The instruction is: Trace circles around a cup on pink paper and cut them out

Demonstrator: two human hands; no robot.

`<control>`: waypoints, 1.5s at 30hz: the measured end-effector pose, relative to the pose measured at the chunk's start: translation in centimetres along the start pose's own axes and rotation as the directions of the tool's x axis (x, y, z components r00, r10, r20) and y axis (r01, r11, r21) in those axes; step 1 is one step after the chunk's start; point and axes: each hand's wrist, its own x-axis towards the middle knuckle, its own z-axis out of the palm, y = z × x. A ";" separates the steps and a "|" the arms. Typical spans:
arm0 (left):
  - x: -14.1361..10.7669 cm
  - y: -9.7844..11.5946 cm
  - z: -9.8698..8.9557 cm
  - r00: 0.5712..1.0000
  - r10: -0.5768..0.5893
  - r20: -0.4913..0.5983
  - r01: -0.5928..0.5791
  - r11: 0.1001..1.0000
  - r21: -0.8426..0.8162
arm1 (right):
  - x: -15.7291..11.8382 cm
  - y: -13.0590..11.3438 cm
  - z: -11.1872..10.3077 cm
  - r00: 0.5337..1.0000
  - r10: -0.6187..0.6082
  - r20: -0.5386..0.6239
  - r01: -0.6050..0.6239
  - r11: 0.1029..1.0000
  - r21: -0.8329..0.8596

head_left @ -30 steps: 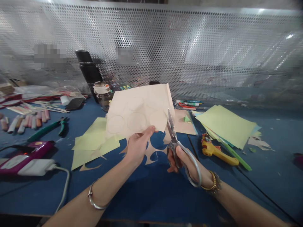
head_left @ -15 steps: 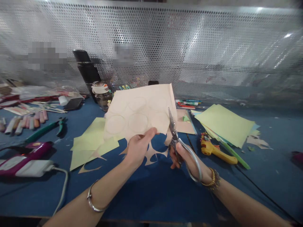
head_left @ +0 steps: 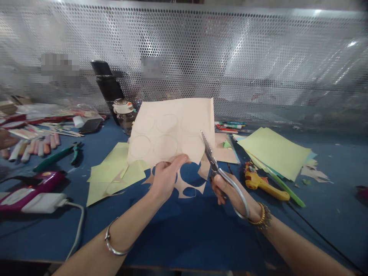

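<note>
Pinched at its lower edge by my left hand (head_left: 166,174), a pale cream sheet of paper (head_left: 172,130) is held up and tilted toward me. Several circles are drawn on it in faint lines. My right hand (head_left: 230,189) grips a pair of metal scissors (head_left: 212,157) whose serrated blades point up and left, against the sheet's lower right edge. Whether the blades are fully closed is hard to see. Under the sheet, a cream paper offcut (head_left: 184,186) with round cut-outs lies on the blue table (head_left: 178,237).
Yellow-green sheets (head_left: 115,165) lie left, with another stack (head_left: 276,153) right. A yellow glue gun (head_left: 264,186) sits beside my right hand. Green pliers (head_left: 54,159), a purple-and-white device (head_left: 37,191) and a jar (head_left: 125,115) stand or lie left. A perforated metal panel (head_left: 258,57) closes the back.
The sheet has tilted slightly and its right edge rises a little. The scissors have shifted slightly right and down, with the blades leaning further left. Fingers now show at the far left edge.
</note>
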 end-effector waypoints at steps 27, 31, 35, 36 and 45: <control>2.1 1.5 -2.0 0.979 0.187 0.083 -0.183 0.982 -0.053 | 0.3 -1.4 -2.2 0.999 -0.004 0.049 0.021 0.939 -0.344; 2.5 1.8 -2.3 0.982 0.160 0.098 -0.155 0.986 -0.061 | 0.4 -1.4 -2.5 0.997 -0.008 0.071 0.034 0.925 -0.378; 2.8 2.0 -2.5 0.977 0.189 0.099 -0.185 0.981 -0.055 | 0.4 -1.6 -2.7 0.998 -0.014 0.068 0.040 0.915 -0.403; 2.9 2.0 -2.5 0.974 0.202 0.098 -0.198 0.979 -0.055 | 0.4 -1.6 -2.7 0.998 -0.013 0.068 0.040 0.911 -0.411; 2.9 2.2 -2.5 0.984 0.167 0.061 -0.171 0.982 0.077 | 0.4 -1.7 -2.7 0.996 0.020 0.084 0.020 0.896 -0.443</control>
